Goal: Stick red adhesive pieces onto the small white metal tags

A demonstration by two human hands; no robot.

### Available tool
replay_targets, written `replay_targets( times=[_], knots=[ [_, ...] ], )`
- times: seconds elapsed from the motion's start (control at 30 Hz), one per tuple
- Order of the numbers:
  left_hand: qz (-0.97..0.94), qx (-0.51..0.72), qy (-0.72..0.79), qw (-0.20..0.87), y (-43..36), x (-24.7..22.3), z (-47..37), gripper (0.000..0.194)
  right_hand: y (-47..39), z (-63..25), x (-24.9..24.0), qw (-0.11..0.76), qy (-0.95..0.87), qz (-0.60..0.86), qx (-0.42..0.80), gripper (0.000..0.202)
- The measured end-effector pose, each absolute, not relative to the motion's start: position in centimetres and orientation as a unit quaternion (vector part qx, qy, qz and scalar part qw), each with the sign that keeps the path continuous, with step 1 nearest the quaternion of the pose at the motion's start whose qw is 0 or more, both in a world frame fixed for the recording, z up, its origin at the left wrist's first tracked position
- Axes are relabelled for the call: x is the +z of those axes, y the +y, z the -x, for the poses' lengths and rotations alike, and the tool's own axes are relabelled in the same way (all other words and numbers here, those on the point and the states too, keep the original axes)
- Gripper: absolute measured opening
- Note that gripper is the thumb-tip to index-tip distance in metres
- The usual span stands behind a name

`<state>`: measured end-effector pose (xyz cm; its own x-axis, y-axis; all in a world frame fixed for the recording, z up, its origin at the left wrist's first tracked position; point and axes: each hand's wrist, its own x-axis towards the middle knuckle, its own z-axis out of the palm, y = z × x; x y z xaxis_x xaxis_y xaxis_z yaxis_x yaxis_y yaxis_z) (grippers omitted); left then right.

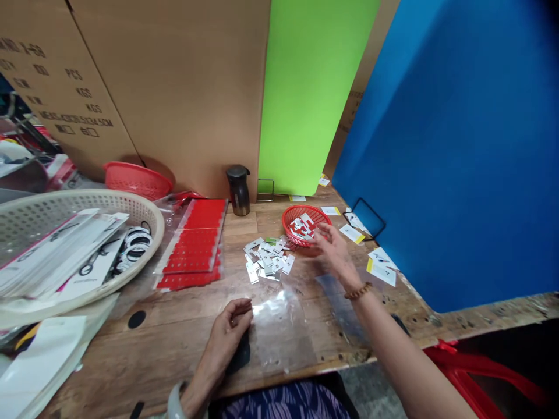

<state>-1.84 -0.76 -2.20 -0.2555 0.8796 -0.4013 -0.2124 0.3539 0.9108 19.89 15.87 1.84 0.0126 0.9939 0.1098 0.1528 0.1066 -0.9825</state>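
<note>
My right hand [335,250] reaches to the front right rim of a small red plastic basket [286,224]. Its fingers are apart and slightly blurred, with nothing visible in them. Inside the basket lie red and white pieces [302,224]. A loose pile of small white notched cards [271,259] lies in front of it. My left hand [231,326] rests low on the table with fingers curled closed. Its fingertips meet the left edge of a clear plastic bag [283,331]; what they pinch, if anything, is hidden. Another clear plastic sheet [340,302] lies beneath my right forearm.
Left stands a large cream basket [159,227] with printed cards and rings. Red sheets in plastic [192,238] lie beside it. Behind are a dark jug [239,192], a red bowl [137,180], a cardboard box [174,87], and green [310,87] and blue panels [458,174].
</note>
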Motion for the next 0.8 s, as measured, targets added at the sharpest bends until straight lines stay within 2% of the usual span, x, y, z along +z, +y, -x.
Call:
replay_targets(
  times=[0.1, 0.2, 0.37, 0.47, 0.6, 0.7, 0.8],
  knots=[
    [-0.268, 0.51, 0.627, 0.524, -0.8, -2.3, 2.0, 0.04, 13.1, -20.0, 0.4, 0.41, -0.671, 0.54, 0.301, 0.04],
    [-0.251, 0.504, 0.629, 0.536, -0.8, -2.6, 2.0, 0.048, 8.3, -20.3, -1.5, 0.294, -0.777, 0.457, 0.317, 0.034],
    [-0.251, 0.507, 0.609, 0.556, -0.5, -3.3, 1.5, 0.052, 1.7, -21.5, -3.1, 0.089, -0.87, 0.368, 0.317, 0.088],
    [-0.275, 0.5, 0.6, 0.561, -0.3, -3.4, 1.1, 0.053, 0.0, -21.8, -3.2, 0.016, -0.883, 0.363, 0.297, 0.1],
    [-0.287, 0.49, 0.624, 0.536, 0.0, -3.0, 0.4, 0.056, -0.9, -22.3, -4.5, 0.04, -0.905, 0.335, 0.26, 0.079],
    [-0.327, 0.493, 0.645, 0.483, 0.3, -2.9, 0.1, 0.046, -0.7, -22.7, -7.1, 0.077, -0.93, 0.274, 0.233, 0.061],
    [-0.412, 0.422, 0.68, 0.437, 0.6, -3.2, 0.4, 0.036, 0.0, -22.2, -8.7, 0.143, -0.958, 0.17, 0.181, 0.041]
  ],
)
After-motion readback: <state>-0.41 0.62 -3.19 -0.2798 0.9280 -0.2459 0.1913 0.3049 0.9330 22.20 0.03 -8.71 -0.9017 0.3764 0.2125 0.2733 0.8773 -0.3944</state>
